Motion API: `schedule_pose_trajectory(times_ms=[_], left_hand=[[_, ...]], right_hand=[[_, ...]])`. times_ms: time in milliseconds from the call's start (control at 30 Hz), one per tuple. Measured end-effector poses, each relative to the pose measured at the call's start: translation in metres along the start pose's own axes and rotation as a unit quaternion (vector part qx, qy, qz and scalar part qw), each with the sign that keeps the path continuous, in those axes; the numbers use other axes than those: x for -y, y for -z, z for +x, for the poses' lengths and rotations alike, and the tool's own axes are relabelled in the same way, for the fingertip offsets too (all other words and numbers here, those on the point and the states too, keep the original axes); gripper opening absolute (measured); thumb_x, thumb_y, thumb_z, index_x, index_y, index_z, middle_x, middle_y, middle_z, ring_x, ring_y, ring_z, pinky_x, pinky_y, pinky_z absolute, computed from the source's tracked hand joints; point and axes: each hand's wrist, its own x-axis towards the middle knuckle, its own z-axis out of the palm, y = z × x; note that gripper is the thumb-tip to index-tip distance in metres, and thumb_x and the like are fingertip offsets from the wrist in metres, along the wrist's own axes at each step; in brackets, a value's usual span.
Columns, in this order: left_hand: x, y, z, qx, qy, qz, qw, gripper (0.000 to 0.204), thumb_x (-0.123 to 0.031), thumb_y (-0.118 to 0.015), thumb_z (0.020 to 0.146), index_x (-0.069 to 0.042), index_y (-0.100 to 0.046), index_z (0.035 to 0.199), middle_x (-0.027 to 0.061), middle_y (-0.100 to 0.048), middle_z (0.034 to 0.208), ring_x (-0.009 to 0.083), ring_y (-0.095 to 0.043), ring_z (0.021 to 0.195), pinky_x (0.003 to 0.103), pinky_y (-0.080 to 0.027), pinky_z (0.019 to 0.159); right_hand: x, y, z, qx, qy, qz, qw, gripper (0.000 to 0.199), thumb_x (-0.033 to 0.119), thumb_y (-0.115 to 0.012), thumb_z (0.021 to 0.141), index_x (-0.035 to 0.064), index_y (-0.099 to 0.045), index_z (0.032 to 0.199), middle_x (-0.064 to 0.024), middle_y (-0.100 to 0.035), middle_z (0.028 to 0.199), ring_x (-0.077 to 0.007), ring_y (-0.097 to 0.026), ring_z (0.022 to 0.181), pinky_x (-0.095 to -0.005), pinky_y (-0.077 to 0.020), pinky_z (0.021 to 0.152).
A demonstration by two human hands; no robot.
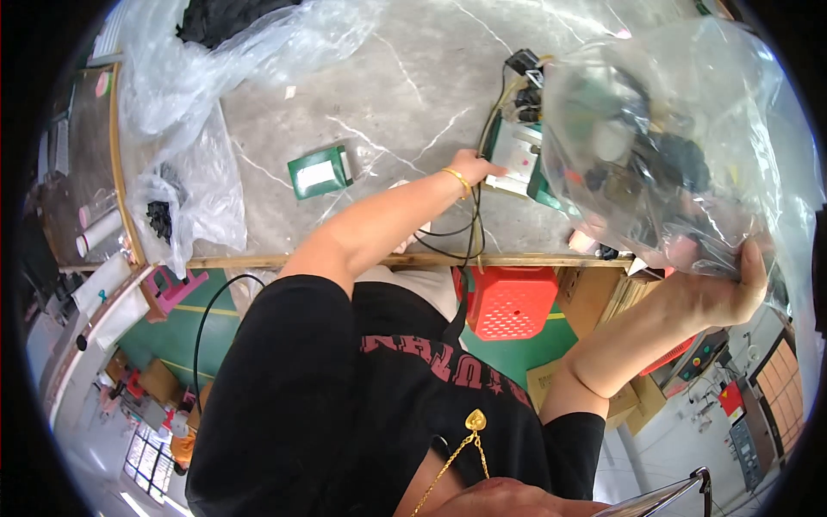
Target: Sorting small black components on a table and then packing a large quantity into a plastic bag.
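Note:
My left hand [472, 165] reaches across the grey worktop to a green-and-white box-shaped device [517, 159]. The thumb lies on its near left edge; the other fingers are mostly hidden, and the hand looks closed on that edge. Black cables [476, 202] run down beside the hand. On the right, my right hand [728, 289] grips the lower edge of a large clear plastic bag [724, 112], thumb up. Dark and pale shapes show through the bag, too blurred to name. The bag covers the device's right side.
A small green box [319, 172] with a white label lies left of my forearm. More clear plastic sheeting [284, 43] with black material [228, 19] covers the back left. Black adapters [525, 86] sit behind the device. A red stool [514, 302] stands below the table's wooden edge [345, 259].

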Motion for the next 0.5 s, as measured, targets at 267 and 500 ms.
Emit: schedule_pose_trajectory(times_ms=[267,500], left_hand=[[0.024,0.123,-0.036,0.001,0.016,-0.078,0.997,0.042,-0.010,-0.077,0.059,0.008,-0.059,0.091,0.0120,-0.062,0.088,0.0172,-0.059,0.075,0.028,-0.047,0.068],[0.044,0.200,-0.073,-0.020,-0.011,-0.072,0.997,0.047,-0.014,-0.077,0.060,0.008,-0.058,0.098,0.0122,-0.062,0.094,0.0185,-0.058,0.082,0.028,-0.045,0.076]], right_hand=[[-0.018,-0.083,-0.084,0.101,-0.002,0.013,0.995,0.026,0.018,-0.052,0.063,-0.0031,-0.057,0.078,-0.0153,-0.058,0.075,-0.0249,-0.057,0.072,-0.0338,-0.0462,0.069],[-0.029,-0.153,-0.159,0.124,0.053,0.033,0.990,0.034,0.006,-0.054,0.063,-0.0045,-0.053,0.095,-0.0130,-0.057,0.076,-0.0223,-0.055,0.062,-0.0346,-0.0478,0.060]])
